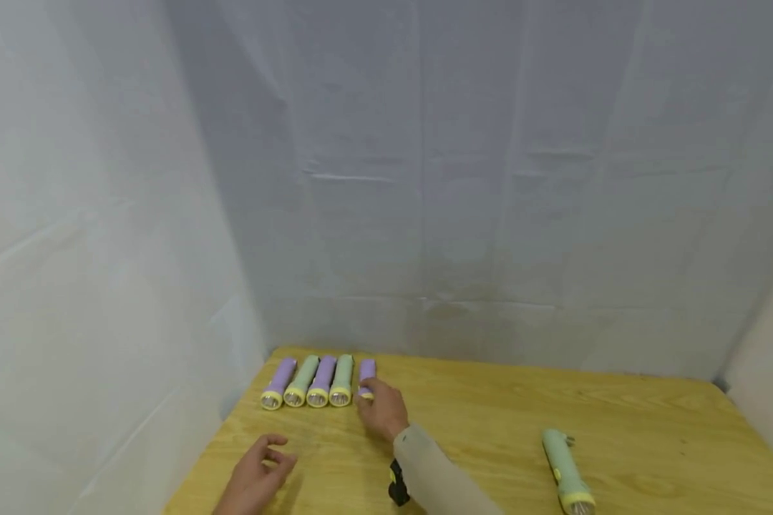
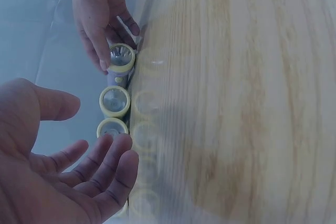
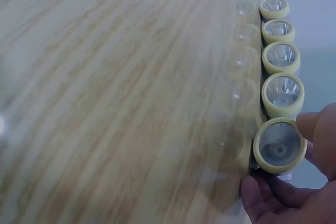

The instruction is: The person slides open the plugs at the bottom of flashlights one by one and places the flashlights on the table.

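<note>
My right hand (image 1: pixel 383 411) grips the head of a purple flashlight (image 1: pixel 367 369) with a yellow rim, thumb on one side and fingers on the other. In the right wrist view that flashlight's lens (image 3: pixel 280 149) faces the camera. Just left of it lies a row of flashlights alternating purple (image 1: pixel 325 372) and green (image 1: pixel 343 372), lenses toward me; another green one (image 1: pixel 305 372) and a purple one (image 1: pixel 282 373) continue the row. My left hand (image 1: pixel 258 472) hovers nearer to me, fingers loosely bent and holding nothing; in the left wrist view its fingers partly hide the row.
A lone green flashlight (image 1: pixel 562 461) lies on the wooden table (image 1: pixel 489 415) at the right front. Pale sheeting (image 1: pixel 425 214) hangs behind the table and along both sides. A small black object (image 1: pixel 398 485) shows beside the right forearm.
</note>
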Demonstrator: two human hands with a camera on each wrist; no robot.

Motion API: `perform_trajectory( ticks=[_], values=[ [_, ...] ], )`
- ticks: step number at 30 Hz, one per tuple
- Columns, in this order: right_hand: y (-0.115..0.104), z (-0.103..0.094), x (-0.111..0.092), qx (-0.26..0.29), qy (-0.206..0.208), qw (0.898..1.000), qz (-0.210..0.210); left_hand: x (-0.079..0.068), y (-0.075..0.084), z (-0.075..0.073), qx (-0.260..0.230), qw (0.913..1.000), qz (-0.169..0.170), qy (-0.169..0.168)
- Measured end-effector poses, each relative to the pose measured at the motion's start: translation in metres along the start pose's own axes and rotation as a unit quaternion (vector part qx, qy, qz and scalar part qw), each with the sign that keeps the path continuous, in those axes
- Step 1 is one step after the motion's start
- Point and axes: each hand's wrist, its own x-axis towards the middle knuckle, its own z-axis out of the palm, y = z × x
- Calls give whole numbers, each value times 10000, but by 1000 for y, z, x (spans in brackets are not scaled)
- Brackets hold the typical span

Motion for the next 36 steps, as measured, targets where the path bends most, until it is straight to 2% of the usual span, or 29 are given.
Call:
perform_trajectory(
  ticks=[3,9,17,25,31,36],
  values=[
    [2,-4,1,63,-5,10000,-25,1,5,3,-32,9999,118,20],
    [7,-14,6,466,-134,9984,284,6,22,9,-93,9992,374,-55],
    [19,-29,1,533,-225,9983,106,17,39,27,-508,9968,568,-222],
    [29,-52,-3,544,-199,9983,-25,34,63,45,-754,9925,839,-472],
    [30,-68,-11,422,-144,9989,-142,47,73,59,-992,9894,939,-489],
    [29,-80,-20,405,-107,9982,-421,54,85,70,-1301,9852,983,-531]
  ],
)
